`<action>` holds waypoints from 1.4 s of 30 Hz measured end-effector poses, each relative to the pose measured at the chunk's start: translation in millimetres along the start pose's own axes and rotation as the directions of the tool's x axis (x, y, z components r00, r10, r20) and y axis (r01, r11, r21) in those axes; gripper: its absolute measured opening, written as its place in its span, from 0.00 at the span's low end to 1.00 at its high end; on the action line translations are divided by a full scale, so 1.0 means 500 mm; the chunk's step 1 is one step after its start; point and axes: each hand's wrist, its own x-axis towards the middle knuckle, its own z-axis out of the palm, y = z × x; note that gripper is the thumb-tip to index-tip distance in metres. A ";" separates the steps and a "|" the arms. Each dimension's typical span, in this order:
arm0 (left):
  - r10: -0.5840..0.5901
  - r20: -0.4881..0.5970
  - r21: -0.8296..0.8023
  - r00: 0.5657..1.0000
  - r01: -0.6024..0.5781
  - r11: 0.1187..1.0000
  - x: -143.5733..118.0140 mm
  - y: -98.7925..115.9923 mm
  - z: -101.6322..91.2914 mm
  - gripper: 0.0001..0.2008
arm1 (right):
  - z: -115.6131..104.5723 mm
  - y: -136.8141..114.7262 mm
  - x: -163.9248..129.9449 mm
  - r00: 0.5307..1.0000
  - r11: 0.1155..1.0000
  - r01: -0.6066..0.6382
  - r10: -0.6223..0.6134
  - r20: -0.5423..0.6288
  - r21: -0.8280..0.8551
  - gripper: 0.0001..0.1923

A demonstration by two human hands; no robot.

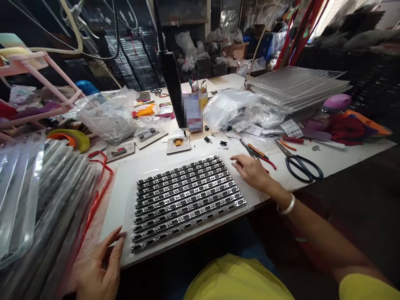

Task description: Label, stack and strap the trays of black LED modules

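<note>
- Clear plastic forms the tray [125,183] lying flat on the white table [343,158]; it carries rows of dark metal connector strips [187,198] whose long axes run left to right, rising slightly toward the far right.
- Left hand [100,266] rests at the tray's near left corner, fingers spread and flat against its edge, gripping nothing.
- Right hand [254,171] lies palm down just beside the tray's far right edge, fingers loosely extended toward the strips, empty; it is the nearer hand to the strips' right ends.
- Stacked clear sleeves [37,200] crowd the near left, with a red cord [100,191] between them and the tray.
- Just right of the right hand lie red-handled pliers [261,155], then black scissors [301,166].
- Farther off: small jig plates [178,143], crumpled plastic bags [237,108], and a stack of trays [296,85] at far right.
</note>
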 end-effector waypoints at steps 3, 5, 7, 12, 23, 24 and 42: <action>-0.022 0.032 -0.038 0.999 0.023 0.999 -0.004 0.009 0.015 0.26 | 0.013 -0.024 -0.074 0.990 0.988 -0.139 0.136 0.046 0.068 0.16; 0.017 -0.019 -0.016 1.000 -0.017 1.000 0.001 0.021 0.025 0.25 | 0.029 -0.041 -0.096 0.990 0.987 -0.143 0.141 0.029 0.077 0.16; 0.057 -0.065 0.029 0.996 -0.055 0.998 0.011 0.033 0.033 0.24 | 0.044 -0.053 -0.097 0.990 0.988 -0.137 0.139 -0.033 0.078 0.16; 0.051 -0.073 -0.005 0.996 -0.051 0.999 0.022 0.036 0.038 0.22 | 0.060 -0.052 -0.076 0.978 0.975 -0.174 0.187 -0.089 0.139 0.14; 0.079 -0.078 -0.113 0.994 -0.087 0.990 -0.008 0.029 0.037 0.17 | 0.061 -0.035 -0.090 0.951 0.899 -0.286 0.308 -0.017 0.331 0.18; 0.072 -0.081 -0.127 0.994 -0.082 0.988 -0.010 0.030 0.036 0.17 | 0.062 -0.034 -0.091 0.948 0.897 -0.295 0.317 -0.014 0.330 0.18; 0.111 0.188 0.084 0.976 -0.129 0.988 -0.067 0.062 0.034 0.30 | 0.047 -0.025 -0.112 0.958 0.936 -0.285 0.288 0.015 0.208 0.23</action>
